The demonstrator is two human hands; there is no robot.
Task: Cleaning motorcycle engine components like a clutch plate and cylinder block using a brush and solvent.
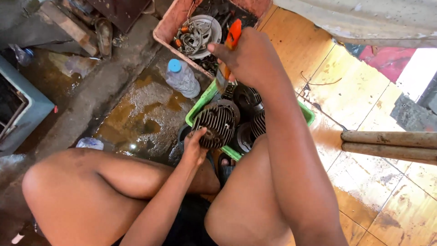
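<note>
Now my left hand (195,148) grips the dark finned metal cylinder head (218,122) resting on the green plastic tray (200,105); my right hand (248,59) clasps an orange-handled tool (231,38) above it.

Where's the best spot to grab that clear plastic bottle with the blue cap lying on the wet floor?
Grip the plastic bottle around its ribbed middle, coming from above. It lies tilted on the wet concrete floor, blue cap pointing away, its left side open, while the reddish crate crowds the right.
</note>
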